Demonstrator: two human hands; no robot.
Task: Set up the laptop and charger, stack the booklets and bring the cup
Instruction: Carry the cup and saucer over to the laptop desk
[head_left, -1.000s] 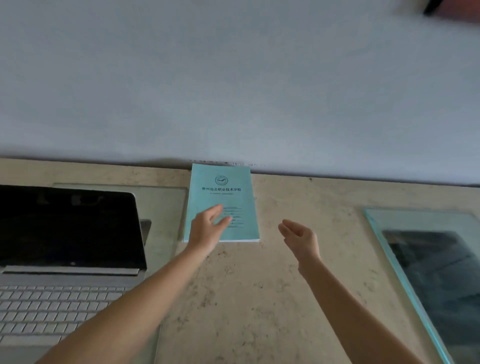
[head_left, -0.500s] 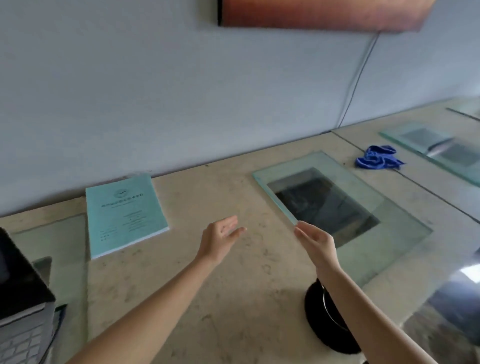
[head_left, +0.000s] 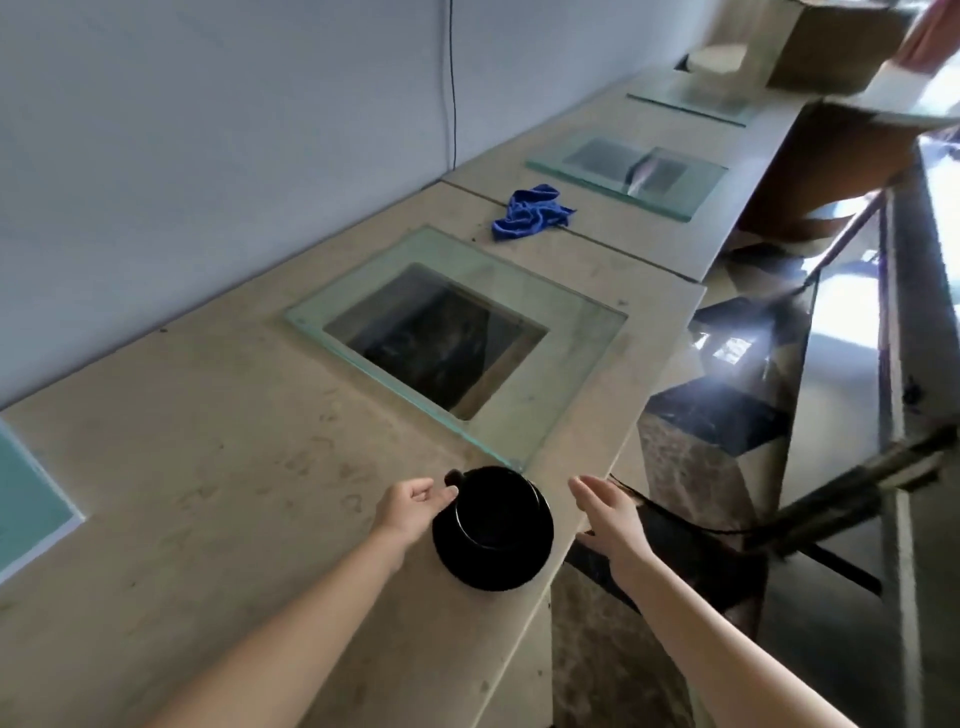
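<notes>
The black cup (head_left: 497, 512) sits on its black saucer (head_left: 493, 564) at the tabletop (head_left: 218, 493) front edge, just in front of the nearest glass panel (head_left: 566, 364). The left hand (head_left: 410, 512) touches the cup's left side by the handle, fingers curled, grip not clenched around it. The right hand (head_left: 610, 514) hovers just right of the cup, its grip released, fingers spread.

The cup (head_left: 496, 506) on its saucer (head_left: 493, 564) sat at the bench's (head_left: 208, 493) front edge, flanked by the left hand (head_left: 410, 506) at its wall-side rim and the right hand (head_left: 610, 514), spread beyond the edge. Just behind it, a glass pane's (head_left: 566, 358) corner closed the way. Bare bench lay open toward the booklet (head_left: 26, 506) at the left end. A blue cloth (head_left: 530, 214) lay well apart, near the wall.
</notes>
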